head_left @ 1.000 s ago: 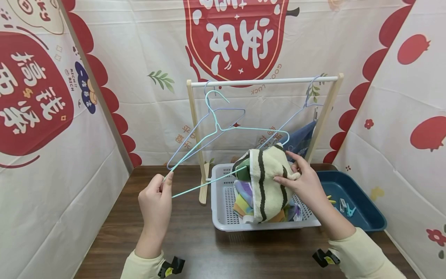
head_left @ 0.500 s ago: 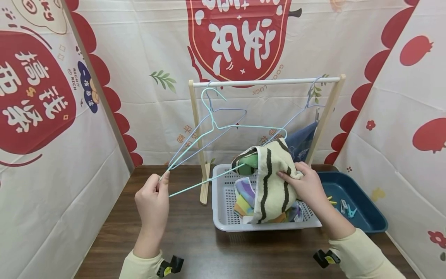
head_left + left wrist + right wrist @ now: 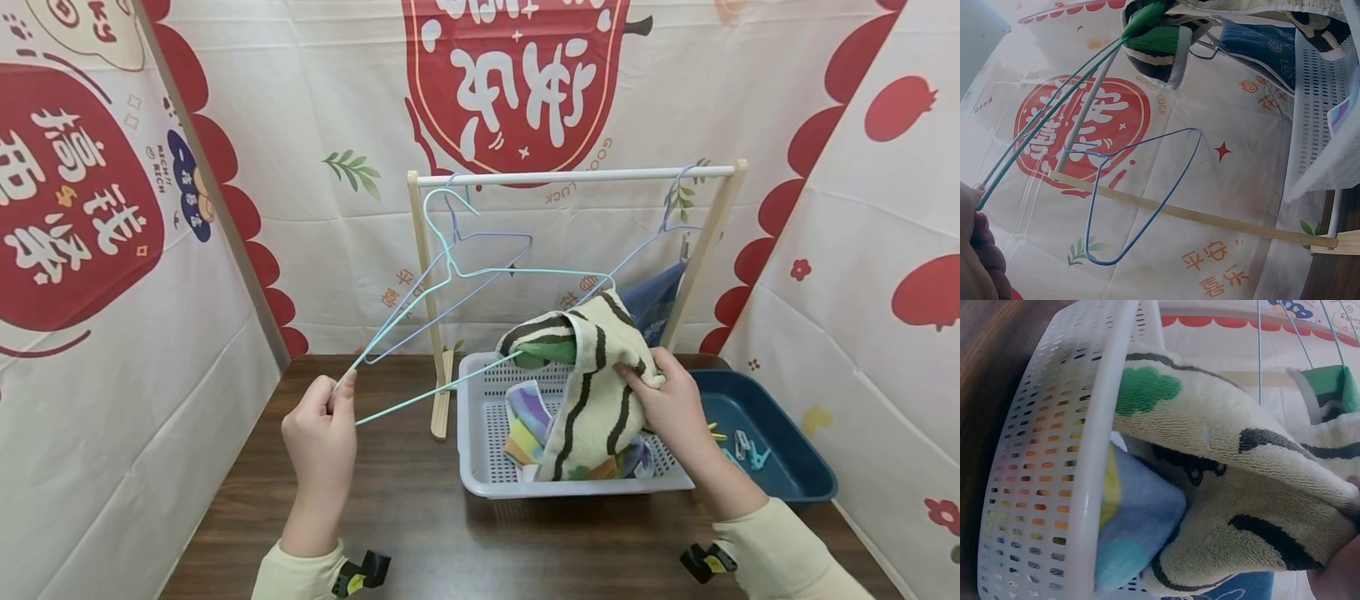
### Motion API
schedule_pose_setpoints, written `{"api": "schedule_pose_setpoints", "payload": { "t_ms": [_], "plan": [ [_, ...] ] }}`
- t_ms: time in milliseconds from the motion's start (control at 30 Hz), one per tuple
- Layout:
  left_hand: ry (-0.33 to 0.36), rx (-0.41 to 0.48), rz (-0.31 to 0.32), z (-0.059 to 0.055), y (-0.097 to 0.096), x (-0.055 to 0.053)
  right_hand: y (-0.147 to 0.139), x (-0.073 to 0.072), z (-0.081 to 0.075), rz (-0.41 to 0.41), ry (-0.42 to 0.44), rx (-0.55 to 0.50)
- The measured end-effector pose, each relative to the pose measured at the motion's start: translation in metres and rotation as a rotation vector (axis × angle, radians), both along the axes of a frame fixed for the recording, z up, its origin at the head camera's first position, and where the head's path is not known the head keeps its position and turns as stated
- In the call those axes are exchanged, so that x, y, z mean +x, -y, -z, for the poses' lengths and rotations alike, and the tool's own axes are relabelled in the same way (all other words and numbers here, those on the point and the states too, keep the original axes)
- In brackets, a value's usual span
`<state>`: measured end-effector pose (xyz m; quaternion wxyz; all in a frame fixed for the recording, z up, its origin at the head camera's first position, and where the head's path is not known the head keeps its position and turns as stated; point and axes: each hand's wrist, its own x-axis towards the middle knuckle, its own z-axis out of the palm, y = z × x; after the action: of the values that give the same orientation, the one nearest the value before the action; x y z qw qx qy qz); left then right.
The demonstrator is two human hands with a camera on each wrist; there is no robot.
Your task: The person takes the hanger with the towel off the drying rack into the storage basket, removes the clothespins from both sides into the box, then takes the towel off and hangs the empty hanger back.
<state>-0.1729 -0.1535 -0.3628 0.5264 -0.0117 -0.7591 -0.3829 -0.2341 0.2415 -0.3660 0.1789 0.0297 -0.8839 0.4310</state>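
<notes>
My left hand (image 3: pixel 324 446) pinches the left corner of a mint-green wire hanger (image 3: pixel 427 292), held tilted in front of the rack. A cream towel with dark wavy stripes and green patches (image 3: pixel 600 408) drapes over the hanger's right end, its lower part hanging into the basket. With thumb and fingers my right hand (image 3: pixel 667 400) grips the towel's right side. The right wrist view shows the towel (image 3: pixel 1210 425) folded over, with only the edge of that hand visible. In the left wrist view the hanger (image 3: pixel 1035 125) runs from my fingers to the towel.
A light grey perforated basket (image 3: pixel 472 450) holds a colourful cloth (image 3: pixel 528 421). Behind it stands a wooden rack with a white rail (image 3: pixel 570 177), carrying a blue-purple hanger (image 3: pixel 487 287) and a blue cloth (image 3: pixel 648 304). A dark blue tray (image 3: pixel 795 467) holds several clothespins (image 3: pixel 750 450).
The hanger and my left hand have shifted a little left. My right hand has moved slightly right, drawing the towel's side along, so its front edge has folded back further.
</notes>
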Motion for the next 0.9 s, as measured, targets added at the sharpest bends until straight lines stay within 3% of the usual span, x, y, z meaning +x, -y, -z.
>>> {"api": "schedule_pose_setpoints", "payload": {
  "t_ms": [400,900],
  "plan": [
    [0.004,0.035,-0.045,0.000,0.013,0.005,-0.017,-0.005,0.011,0.081,-0.046,-0.087],
    [0.018,0.054,-0.029,0.001,0.011,0.009,-0.010,-0.016,0.018,0.028,-0.013,-0.084]
  ]
}}
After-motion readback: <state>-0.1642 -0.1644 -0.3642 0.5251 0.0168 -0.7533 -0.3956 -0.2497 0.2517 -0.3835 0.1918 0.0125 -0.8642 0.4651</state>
